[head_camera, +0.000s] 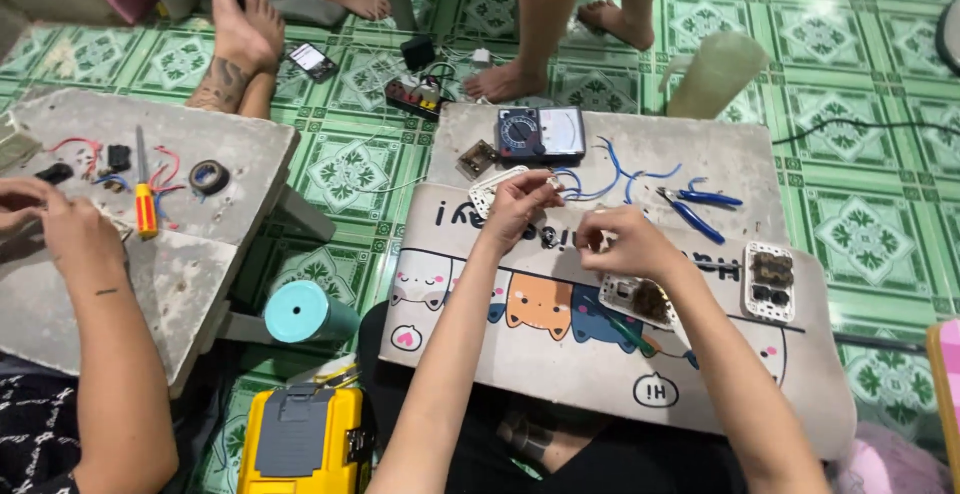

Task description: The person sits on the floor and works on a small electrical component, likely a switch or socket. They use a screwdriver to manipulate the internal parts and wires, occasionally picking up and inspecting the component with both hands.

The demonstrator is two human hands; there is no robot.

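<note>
- The left hand [520, 204] is raised over the far middle of the grey cartoon-printed lap board [560, 354], fingers pinched narrowly on a small piece too tiny to make out, with thin blue wire [600, 186] running off behind it.
- The right hand [622, 244] is just beside the left hand, curled closed with its fingertips pressed together on something small; what it grips cannot be told.
- A white rectangular switch plate [487, 192] lies at the board's far edge, partly hidden by the left hand.
- A second white socket module with dark, burnt-looking inner parts [640, 301] lies on the board under the right wrist, beside a green-handled screwdriver [630, 334].
- A white double socket plate with dark brown inserts [770, 282] sits near the board's right edge, well apart from both hands.
- Blue-handled pliers [700, 209] rest on the grey stone slab [720, 149] beyond the board, towards its right side, among loops of blue wire.
- A dark analogue multimeter with a white dial [540, 134] stands at the slab's far edge.
- On a separate grey slab to the left, another person's hands [50, 219] work near a yellow-and-red screwdriver [145, 204] and a roll of black tape [208, 176].
</note>
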